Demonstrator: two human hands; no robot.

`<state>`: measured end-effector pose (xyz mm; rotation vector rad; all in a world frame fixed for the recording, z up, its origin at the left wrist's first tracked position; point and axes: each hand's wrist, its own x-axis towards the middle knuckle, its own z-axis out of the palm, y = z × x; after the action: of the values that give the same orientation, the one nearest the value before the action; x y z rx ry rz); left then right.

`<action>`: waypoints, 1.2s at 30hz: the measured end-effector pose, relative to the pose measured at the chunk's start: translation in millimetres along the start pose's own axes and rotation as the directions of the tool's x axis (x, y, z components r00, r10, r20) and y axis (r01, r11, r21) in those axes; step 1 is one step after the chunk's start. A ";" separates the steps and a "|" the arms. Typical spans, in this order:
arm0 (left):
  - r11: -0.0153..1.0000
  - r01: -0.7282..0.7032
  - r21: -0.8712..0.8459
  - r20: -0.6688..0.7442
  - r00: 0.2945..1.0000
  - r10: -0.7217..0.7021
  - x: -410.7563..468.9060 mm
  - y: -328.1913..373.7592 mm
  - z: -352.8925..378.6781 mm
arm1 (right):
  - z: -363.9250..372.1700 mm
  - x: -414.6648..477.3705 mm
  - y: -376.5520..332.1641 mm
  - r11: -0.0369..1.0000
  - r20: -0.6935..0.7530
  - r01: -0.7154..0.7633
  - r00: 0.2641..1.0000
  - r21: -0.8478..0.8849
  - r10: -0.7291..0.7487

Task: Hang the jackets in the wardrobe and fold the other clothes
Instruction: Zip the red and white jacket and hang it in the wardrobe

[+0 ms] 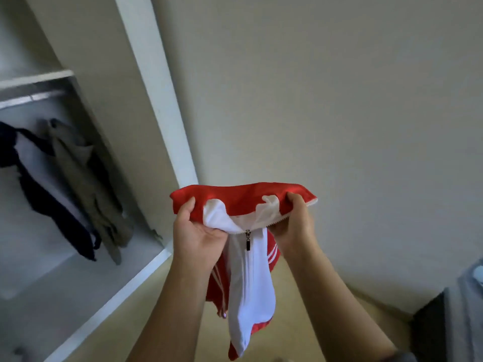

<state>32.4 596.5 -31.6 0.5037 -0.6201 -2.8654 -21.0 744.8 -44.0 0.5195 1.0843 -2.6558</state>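
A red and white zip-up jacket (245, 270) hangs in front of me, held up by its collar. My left hand (196, 231) grips the collar's left side, thumb on the red fabric. My right hand (294, 223) grips the right side of the collar near the zipper teeth. A dark zipper pull sits between my hands, and the jacket's white front and red striped sleeves dangle below. The open wardrobe (156, 105) stands to the left, with a metal rail (31, 97) under a shelf.
On the rail hang a dark navy jacket (52, 199) and an olive garment (91, 194). A plain wall fills the right. Grey fabric (467, 309) and a dark object show at the lower right edge. Tan floor lies below.
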 end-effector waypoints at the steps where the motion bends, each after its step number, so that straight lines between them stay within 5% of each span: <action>1: 0.999 -0.036 -0.006 -0.018 0.999 0.036 3.4 22.6 -8.7 | 19.6 5.6 17.3 0.999 0.023 -0.029 0.999 -0.031 0.030; 14: 0.908 -0.418 -0.002 -0.362 0.847 0.389 85.3 269.2 -116.4 | 247.6 115.7 221.8 0.835 0.251 -0.302 0.858 -0.459 0.448; 24: 0.774 -0.626 -0.096 -0.503 0.702 0.505 111.0 449.5 -208.0 | 417.4 165.8 382.4 0.681 0.363 -0.237 0.702 -0.693 0.613; 32: 0.852 -0.512 -0.111 -0.527 0.757 0.387 156.2 580.9 -281.2 | 516.8 190.4 495.6 0.427 0.317 0.042 0.736 -0.903 0.598; 36: 0.875 -0.470 -0.118 -0.553 0.763 0.335 168.5 635.9 -306.8 | 578.3 204.7 547.3 0.277 0.433 0.334 0.736 -0.901 0.521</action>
<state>43.1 -128.1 -71.7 0.9242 -0.2226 -2.2042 -161.2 -64.1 -86.8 -0.6151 1.9257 -1.2315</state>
